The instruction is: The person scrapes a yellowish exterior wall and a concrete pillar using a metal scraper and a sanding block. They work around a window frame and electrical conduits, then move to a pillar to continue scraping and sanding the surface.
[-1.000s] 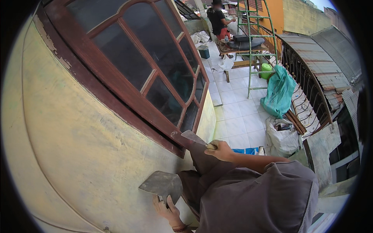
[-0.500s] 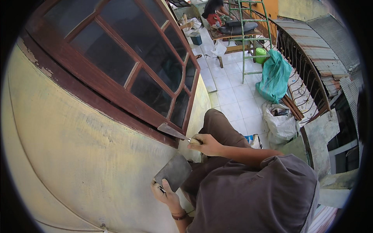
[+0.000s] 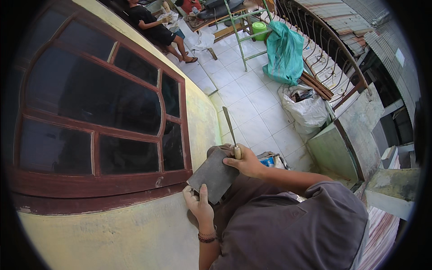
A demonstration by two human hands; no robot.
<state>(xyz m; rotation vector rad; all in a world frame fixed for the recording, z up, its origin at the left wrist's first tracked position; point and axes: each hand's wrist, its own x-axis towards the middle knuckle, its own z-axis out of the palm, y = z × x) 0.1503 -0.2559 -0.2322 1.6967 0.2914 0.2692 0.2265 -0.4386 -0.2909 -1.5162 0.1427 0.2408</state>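
My left hand [image 3: 200, 206] grips the lower edge of a dark grey, flat rectangular plate [image 3: 213, 174], thumb on the top face and fingers at the side and beneath. In my right hand [image 3: 249, 162] is a putty knife [image 3: 230, 125] with a light wooden handle. Its long blade shows nearly edge-on and points away from me. My right thumb rests on the plate's far right corner, so both hands meet at the plate. What lies under the plate is hidden.
A brown-framed window [image 3: 173, 177] and yellow wall [image 3: 112, 229] stand at my left. Ahead on the white tiles [image 3: 247, 105] are a green ladder [image 3: 238, 38], a teal sack [image 3: 283, 51] and a white sack [image 3: 303, 108]. A seated person [image 3: 150, 24] is at the back, near a railing [image 3: 346, 54].
The putty knife has swung from pointing left at the window sill to pointing away from me. My right hand has come to the plate. The view has turned, showing more window and the seated person.
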